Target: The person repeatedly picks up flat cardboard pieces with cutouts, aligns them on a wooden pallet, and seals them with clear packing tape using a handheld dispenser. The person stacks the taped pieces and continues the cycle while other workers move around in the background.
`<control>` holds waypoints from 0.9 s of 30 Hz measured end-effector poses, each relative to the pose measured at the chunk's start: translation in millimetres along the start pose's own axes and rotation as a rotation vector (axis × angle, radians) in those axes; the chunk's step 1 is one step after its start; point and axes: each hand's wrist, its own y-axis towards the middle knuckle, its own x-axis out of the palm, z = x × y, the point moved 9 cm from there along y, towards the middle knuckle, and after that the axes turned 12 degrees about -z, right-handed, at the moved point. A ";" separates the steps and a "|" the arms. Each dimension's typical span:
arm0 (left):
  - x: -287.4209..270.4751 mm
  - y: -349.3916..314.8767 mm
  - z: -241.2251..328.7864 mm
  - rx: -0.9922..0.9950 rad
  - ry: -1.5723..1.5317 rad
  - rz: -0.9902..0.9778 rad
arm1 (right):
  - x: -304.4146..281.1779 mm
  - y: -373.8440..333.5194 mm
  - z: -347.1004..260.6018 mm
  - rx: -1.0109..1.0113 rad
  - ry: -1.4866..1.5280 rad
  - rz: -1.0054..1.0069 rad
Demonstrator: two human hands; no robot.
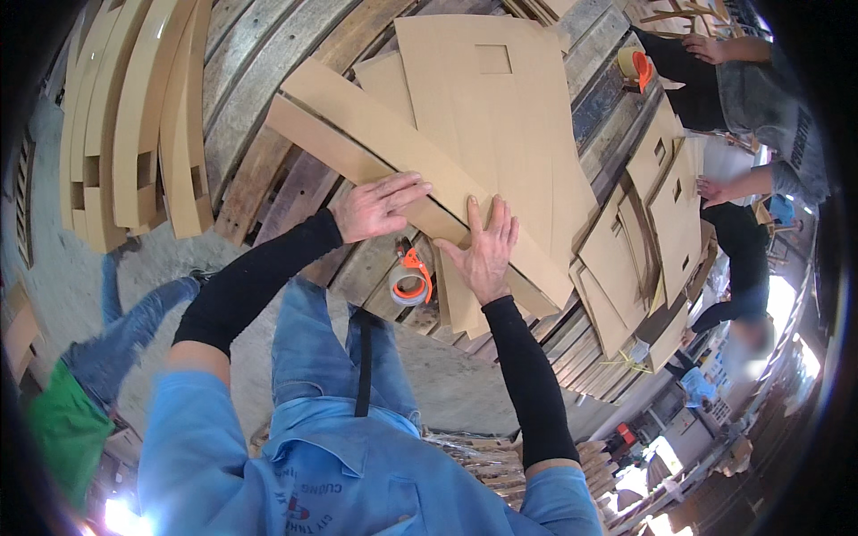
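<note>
Cardboard strip (375,143) lies folded over the stacked sheets, pressed flat by the left hand (380,207) and right hand (487,250), fingers spread, gripping nothing. Just below the strip, the tape dispenser (411,281) rests untouched, so taping looks undone.

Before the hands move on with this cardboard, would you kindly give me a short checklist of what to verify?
1. Left hand flat on the long folded brown cardboard piece: ok.
2. Right hand flat on the same piece, fingers spread: ok.
3. Orange-handled tape dispenser with its tape roll lies close between the forearms: ok.
4. Cardboard piece rests across the wooden slats: ok.
5. Co-worker's hand stays apart on other cardboard sheets: ok.
6. Whether the fold lies even underneath: cannot tell.
</note>
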 end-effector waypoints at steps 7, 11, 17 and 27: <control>13.6 41.5 -16.7 -0.039 0.093 -0.020 | -5.0 27.5 47.2 0.013 0.146 -0.028; 26.2 54.6 -25.2 -0.004 0.102 -0.128 | -0.2 56.3 80.5 0.190 0.436 -0.383; 19.2 50.5 -21.8 0.021 0.255 -0.088 | -1.5 32.2 35.6 0.112 0.032 -0.307; 20.0 95.9 -8.3 0.042 0.110 -0.582 | -3.8 0.9 28.3 -0.074 -0.046 -0.044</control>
